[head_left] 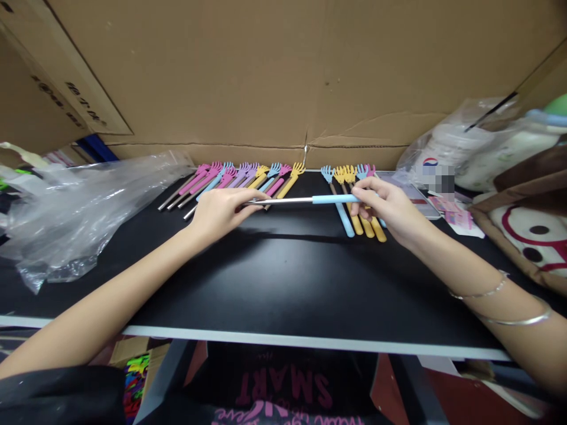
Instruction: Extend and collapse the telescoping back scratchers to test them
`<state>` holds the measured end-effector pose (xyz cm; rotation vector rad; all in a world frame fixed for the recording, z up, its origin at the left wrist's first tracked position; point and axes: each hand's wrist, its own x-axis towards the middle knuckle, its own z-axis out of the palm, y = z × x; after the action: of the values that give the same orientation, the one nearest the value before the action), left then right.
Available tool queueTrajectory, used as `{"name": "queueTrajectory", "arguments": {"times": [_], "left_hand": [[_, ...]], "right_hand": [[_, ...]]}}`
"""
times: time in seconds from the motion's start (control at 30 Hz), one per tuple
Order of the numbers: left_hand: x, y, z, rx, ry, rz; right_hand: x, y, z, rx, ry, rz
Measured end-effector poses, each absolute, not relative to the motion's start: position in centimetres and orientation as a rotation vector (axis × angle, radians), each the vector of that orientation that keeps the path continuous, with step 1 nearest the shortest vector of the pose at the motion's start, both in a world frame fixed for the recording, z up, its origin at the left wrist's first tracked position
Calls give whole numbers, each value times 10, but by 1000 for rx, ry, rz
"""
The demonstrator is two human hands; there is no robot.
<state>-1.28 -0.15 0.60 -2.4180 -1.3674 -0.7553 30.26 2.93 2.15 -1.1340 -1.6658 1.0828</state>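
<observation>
A back scratcher (332, 199) with a light-blue grip and a thin metal rod is held level above the black table. My left hand (220, 211) is closed around the metal end and hides its tip. The fingers of my right hand (386, 203) pinch the far end of the blue grip. Behind my left hand lies a row of back scratchers (287, 182) in pink, blue, purple and yellow, their claws toward the back. Several more, blue and yellow, form a second group (344, 215) beneath and beside my right hand, partly covered by it.
Clear plastic bags (97, 206) lie on the left of the table (283, 283). A cardboard wall (266, 77) closes off the back. At right are a bagged white container (456, 144), pink paper pieces (458, 218) and a plush-looking item (531, 236). An open box (137, 378) of colourful parts stands below the table edge.
</observation>
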Motion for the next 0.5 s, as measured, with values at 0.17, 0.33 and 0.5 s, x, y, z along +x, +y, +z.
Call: {"name": "queueTrajectory", "arguments": {"times": [0.17, 0.33, 0.5], "left_hand": [[-15, -3, 7, -2328, -1238, -740], [-18, -4, 9, -2226, -1177, -684], [-17, -4, 9, -2239, -1128, -661]], "right_hand": [[307, 34, 20, -1145, -1816, 1267], [310, 36, 16, -1130, -1860, 1434], [307, 34, 13, -1164, -1901, 1307]]}}
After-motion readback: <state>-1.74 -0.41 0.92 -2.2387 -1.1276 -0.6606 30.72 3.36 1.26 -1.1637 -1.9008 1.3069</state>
